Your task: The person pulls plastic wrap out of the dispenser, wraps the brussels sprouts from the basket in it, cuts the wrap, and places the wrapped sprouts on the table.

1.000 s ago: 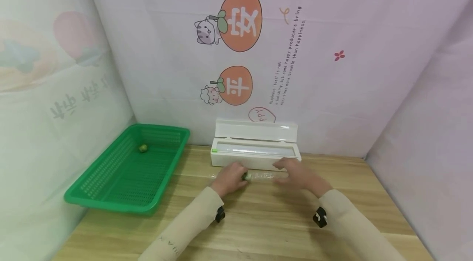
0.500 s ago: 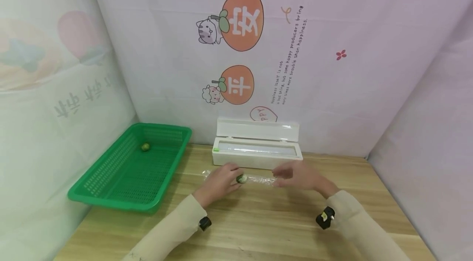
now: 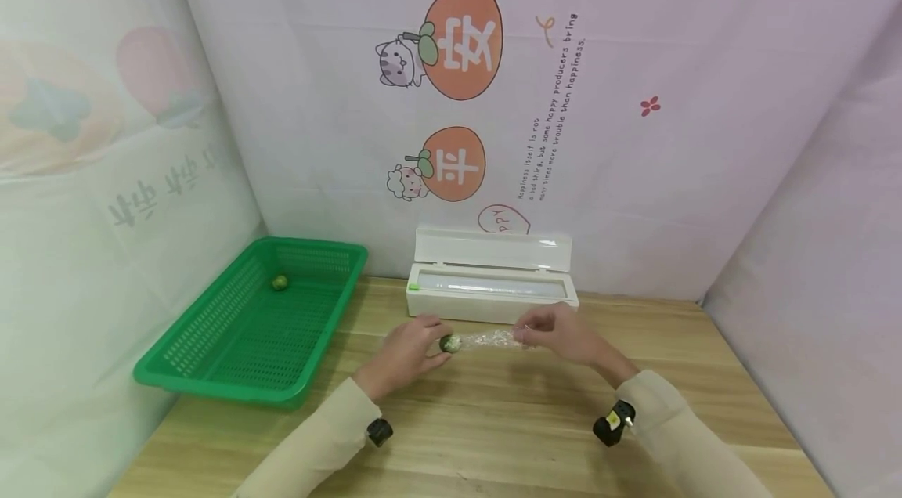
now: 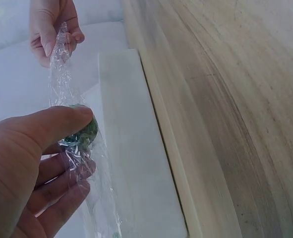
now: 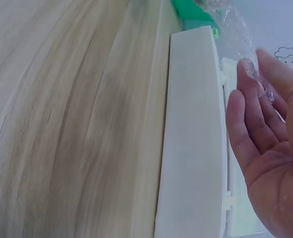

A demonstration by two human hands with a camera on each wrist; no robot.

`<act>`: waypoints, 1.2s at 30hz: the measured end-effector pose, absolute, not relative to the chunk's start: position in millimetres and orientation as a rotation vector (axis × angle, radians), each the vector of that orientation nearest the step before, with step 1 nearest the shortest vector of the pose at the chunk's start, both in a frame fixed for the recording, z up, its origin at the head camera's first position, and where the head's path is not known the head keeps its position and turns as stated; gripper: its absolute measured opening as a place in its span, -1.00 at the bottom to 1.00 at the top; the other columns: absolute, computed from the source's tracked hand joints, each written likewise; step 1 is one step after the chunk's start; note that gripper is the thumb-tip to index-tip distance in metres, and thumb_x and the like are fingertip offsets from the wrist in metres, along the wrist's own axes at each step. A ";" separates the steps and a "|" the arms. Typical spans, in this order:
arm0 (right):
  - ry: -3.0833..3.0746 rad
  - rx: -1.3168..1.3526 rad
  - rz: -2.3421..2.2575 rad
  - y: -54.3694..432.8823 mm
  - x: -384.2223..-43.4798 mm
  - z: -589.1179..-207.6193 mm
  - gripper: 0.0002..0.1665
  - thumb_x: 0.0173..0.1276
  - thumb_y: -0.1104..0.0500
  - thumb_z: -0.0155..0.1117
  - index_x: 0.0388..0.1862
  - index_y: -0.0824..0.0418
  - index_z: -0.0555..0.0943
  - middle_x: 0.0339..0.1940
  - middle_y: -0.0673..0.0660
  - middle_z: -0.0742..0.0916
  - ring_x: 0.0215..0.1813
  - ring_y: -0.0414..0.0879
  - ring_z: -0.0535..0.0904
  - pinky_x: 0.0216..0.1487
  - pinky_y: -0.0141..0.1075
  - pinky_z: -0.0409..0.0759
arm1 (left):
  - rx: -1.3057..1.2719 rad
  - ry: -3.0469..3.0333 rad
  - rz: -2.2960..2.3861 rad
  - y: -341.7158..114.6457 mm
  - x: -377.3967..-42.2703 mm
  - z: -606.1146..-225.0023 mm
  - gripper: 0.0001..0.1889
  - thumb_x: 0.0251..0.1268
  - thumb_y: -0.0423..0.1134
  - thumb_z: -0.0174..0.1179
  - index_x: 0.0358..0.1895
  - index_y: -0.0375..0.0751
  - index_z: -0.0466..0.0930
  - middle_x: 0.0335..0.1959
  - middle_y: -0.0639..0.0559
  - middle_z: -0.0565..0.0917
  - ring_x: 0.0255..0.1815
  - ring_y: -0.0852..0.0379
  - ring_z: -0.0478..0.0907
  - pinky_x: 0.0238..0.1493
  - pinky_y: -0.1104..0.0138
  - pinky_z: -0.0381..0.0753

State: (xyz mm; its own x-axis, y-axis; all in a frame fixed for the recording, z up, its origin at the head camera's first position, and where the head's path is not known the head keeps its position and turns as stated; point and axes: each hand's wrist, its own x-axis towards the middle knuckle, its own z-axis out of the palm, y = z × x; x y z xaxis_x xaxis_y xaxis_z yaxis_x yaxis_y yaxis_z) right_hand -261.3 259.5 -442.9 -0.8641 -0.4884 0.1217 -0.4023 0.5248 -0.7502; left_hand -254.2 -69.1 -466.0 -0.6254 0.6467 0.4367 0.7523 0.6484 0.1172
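A small round green object, wrapped in clear cling film, is held off the table in front of the white box. My left hand pinches it between thumb and fingers; in the left wrist view the thumb covers part of the green object, and loose film hangs below. At the other side, my right hand pinches the film's gathered end between thumb and index finger. In the right wrist view the film stretches up and away from the right hand, whose other fingers are loosely bent.
A white cling film box with its lid raised stands against the back wall. To the left is a green basket, holding one small yellow-green round object. Fabric walls enclose the wooden table at the back and sides.
My left hand has moved left with the wrapped green object. The right hand has closed its thumb and index finger on the film's end, and the film between the hands now looks narrower and bunched.
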 end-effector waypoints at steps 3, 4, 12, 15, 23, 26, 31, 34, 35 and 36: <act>2.669 -0.769 -1.330 258.5 -261.8 -441.4 -0.74 0.51 0.03 0.39 -0.03 0.18 0.78 -0.22 0.06 0.85 -0.21 -0.13 0.79 -0.11 -0.19 0.83 | -1.117 -2.483 -0.466 -71.3 -254.7 -465.5 -0.64 0.21 -0.14 0.57 0.02 -0.17 0.76 -0.04 -0.01 0.80 -0.03 0.07 0.76 0.06 0.21 0.81; 2.674 -0.759 -1.351 258.4 -262.3 -441.2 -0.74 0.51 0.04 0.40 -0.02 0.18 0.78 -0.23 0.07 0.85 -0.21 -0.10 0.79 -0.12 -0.20 0.83 | -1.119 -2.473 -0.483 -71.9 -254.5 -464.8 -0.64 0.21 -0.14 0.57 0.01 -0.17 0.77 -0.05 -0.01 0.81 -0.04 0.07 0.76 0.06 0.21 0.81; 2.677 -0.534 -1.454 259.0 -262.7 -439.7 -0.72 0.52 -0.02 0.39 0.00 0.13 0.78 -0.17 0.09 0.86 -0.14 -0.02 0.78 -0.08 -0.25 0.80 | -1.152 -2.406 -0.609 -74.0 -250.4 -460.9 -0.67 0.20 -0.17 0.57 -0.01 -0.18 0.78 -0.12 0.04 0.82 -0.10 0.13 0.76 0.01 0.26 0.81; 2.650 -0.470 -1.476 259.8 -262.2 -440.2 -0.70 0.53 -0.03 0.37 0.03 0.14 0.77 -0.14 0.10 0.86 -0.12 -0.08 0.78 -0.02 -0.19 0.82 | -1.159 -2.395 -0.691 -73.6 -247.4 -459.0 -0.69 0.19 -0.19 0.57 -0.03 -0.17 0.78 -0.14 0.05 0.83 -0.10 0.14 0.77 0.03 0.29 0.81; 2.486 -0.407 -1.601 263.1 -262.3 -449.1 -0.67 0.57 0.03 0.33 0.07 0.26 0.73 -0.11 0.14 0.81 -0.06 -0.14 0.75 0.12 -0.16 0.81 | -1.215 -2.347 -0.892 -70.0 -238.7 -454.0 -0.73 0.22 -0.25 0.55 -0.04 -0.17 0.78 -0.11 0.05 0.84 -0.08 0.17 0.78 0.04 0.34 0.80; 2.444 -0.403 -1.626 261.8 -262.5 -453.8 -0.65 0.56 0.03 0.34 0.06 0.29 0.72 -0.11 0.14 0.80 -0.06 -0.14 0.75 0.16 -0.09 0.80 | -1.246 -2.311 -0.944 -67.5 -235.3 -452.0 -0.74 0.23 -0.25 0.54 -0.04 -0.18 0.79 -0.10 0.03 0.84 -0.08 0.16 0.78 0.05 0.34 0.79; 2.451 -0.369 -1.604 257.3 -262.6 -464.7 -0.69 0.53 0.04 0.38 0.01 0.26 0.74 -0.13 0.14 0.82 -0.07 -0.09 0.75 0.08 -0.11 0.81 | -1.307 -2.232 -1.027 -60.5 -230.0 -449.2 -0.69 0.23 -0.25 0.54 0.01 -0.22 0.78 -0.08 -0.02 0.84 -0.08 0.14 0.78 0.06 0.34 0.79; 2.485 -0.363 -1.552 252.4 -261.3 -471.5 -0.69 0.52 -0.01 0.38 0.00 0.19 0.75 -0.15 0.11 0.82 -0.08 -0.05 0.73 0.03 -0.13 0.80 | -1.337 -2.178 -1.031 -54.6 -227.4 -448.5 -0.68 0.21 -0.26 0.55 0.01 -0.25 0.78 -0.08 -0.05 0.84 -0.07 0.11 0.79 0.07 0.34 0.79; 2.491 -0.368 -1.540 250.2 -260.4 -473.4 -0.69 0.52 -0.03 0.38 0.00 0.18 0.75 -0.15 0.10 0.82 -0.08 -0.05 0.73 0.02 -0.13 0.79 | -1.344 -2.161 -1.033 -52.3 -226.7 -448.3 -0.67 0.20 -0.26 0.56 0.01 -0.25 0.78 -0.08 -0.06 0.84 -0.07 0.10 0.79 0.08 0.34 0.79; 2.488 -0.376 -1.538 247.8 -259.4 -475.2 -0.68 0.52 -0.04 0.38 0.01 0.18 0.75 -0.14 0.10 0.82 -0.07 -0.04 0.73 0.02 -0.14 0.79 | -1.351 -2.145 -1.035 -50.0 -226.1 -448.3 -0.66 0.19 -0.26 0.56 0.01 -0.26 0.78 -0.08 -0.07 0.84 -0.06 0.09 0.79 0.09 0.35 0.79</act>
State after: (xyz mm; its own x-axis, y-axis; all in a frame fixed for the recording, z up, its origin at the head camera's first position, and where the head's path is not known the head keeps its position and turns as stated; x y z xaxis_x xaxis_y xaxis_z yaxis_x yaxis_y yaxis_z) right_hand -259.4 247.8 -475.2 -0.9493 -0.3129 -0.0297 -0.1132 0.4286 -0.8964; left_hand -226.1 -50.0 -448.3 -0.4528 0.5935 0.6654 0.8902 0.2585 0.3752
